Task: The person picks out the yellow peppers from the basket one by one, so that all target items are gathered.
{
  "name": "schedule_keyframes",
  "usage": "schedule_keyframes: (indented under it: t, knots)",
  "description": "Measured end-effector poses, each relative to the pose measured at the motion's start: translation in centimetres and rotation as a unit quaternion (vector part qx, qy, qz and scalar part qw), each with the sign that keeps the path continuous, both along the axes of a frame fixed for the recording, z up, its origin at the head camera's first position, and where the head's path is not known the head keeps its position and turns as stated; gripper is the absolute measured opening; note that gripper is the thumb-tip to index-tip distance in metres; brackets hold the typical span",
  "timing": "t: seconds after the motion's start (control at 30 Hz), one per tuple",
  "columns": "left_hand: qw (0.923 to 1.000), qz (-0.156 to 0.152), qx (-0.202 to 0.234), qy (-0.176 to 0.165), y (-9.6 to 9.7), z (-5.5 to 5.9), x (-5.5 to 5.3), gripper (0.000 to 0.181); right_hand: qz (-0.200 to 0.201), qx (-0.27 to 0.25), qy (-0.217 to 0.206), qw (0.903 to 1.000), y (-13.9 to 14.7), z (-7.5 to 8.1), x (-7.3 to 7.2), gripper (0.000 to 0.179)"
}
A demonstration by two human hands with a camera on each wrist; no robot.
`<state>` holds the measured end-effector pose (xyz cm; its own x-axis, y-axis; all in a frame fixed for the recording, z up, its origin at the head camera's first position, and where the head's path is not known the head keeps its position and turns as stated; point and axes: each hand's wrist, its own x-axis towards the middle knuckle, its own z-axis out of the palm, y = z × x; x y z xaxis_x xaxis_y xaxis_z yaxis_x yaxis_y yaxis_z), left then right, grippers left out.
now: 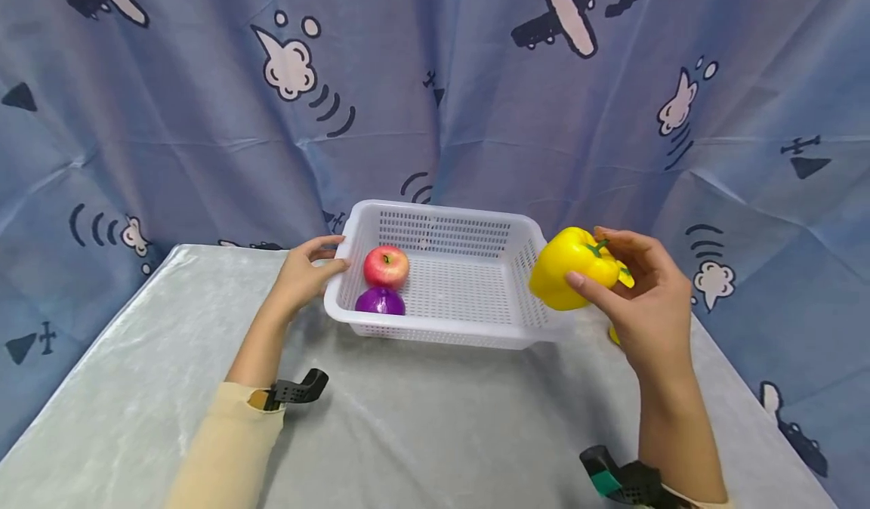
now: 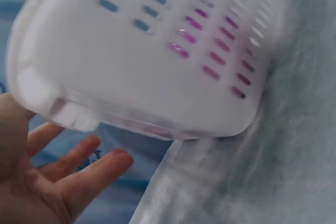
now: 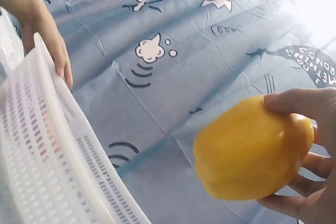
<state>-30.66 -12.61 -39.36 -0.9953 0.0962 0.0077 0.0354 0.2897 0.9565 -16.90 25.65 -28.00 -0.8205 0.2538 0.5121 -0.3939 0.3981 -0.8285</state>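
Note:
A yellow bell pepper (image 1: 567, 271) with a green stem is held up in my right hand (image 1: 649, 301), thumb on the near side and fingers around the far side. It overlaps the right end of a white perforated plastic basket (image 1: 435, 331). In the right wrist view the pepper (image 3: 249, 150) shows its smooth underside. My left hand (image 1: 303, 273) holds the basket's left rim, and the left wrist view has its fingers (image 2: 94, 177) spread below that rim. Inside the basket, at its left end, lie a red apple (image 1: 386, 267) and a round purple item (image 1: 381, 300), partly hidden by the front wall.
Another yellow object (image 1: 615, 335) shows behind my right hand, mostly hidden by it. The table (image 1: 435, 418) has a pale grey-white cover. A blue curtain (image 1: 381, 78) printed with planes and clouds hangs behind the basket. Each wrist wears a black camera mount (image 1: 299, 388).

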Motion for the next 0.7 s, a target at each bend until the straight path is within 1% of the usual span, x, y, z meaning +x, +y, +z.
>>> schedule_keyframes:
  t: [0.13,0.23,0.33,0.47,0.57,0.7]
  knots:
    - [0.9990,-0.040,0.008,-0.015,-0.9,0.3,0.2,0.056,-0.040,0.026,-0.012,0.9988,0.5,-0.1,-0.3,0.055]
    - [0.9964,-0.075,0.025,-0.031,-1.3,0.2,0.3,0.059,-0.060,0.023,-0.022,0.9977,1.2,-0.2,-0.5,0.055]
    - [0.9936,-0.095,0.039,-0.046,-1.7,0.0,0.2,0.059,-0.081,0.020,-0.033,0.9959,2.0,-0.3,-0.7,0.055]
    - [0.9908,-0.111,0.048,-0.062,-1.9,-0.3,0.1,0.062,-0.126,0.021,-0.058,0.9901,3.3,-0.2,-0.8,0.054]
    - [0.9894,-0.112,0.060,-0.071,-1.8,-0.6,-0.1,0.062,-0.157,0.025,-0.080,0.9840,4.2,-0.2,-0.8,0.055]
    - [0.9881,-0.112,0.072,-0.077,-1.8,-0.8,-0.1,0.063,-0.181,0.034,-0.094,0.9784,5.1,-0.4,-0.9,0.055]
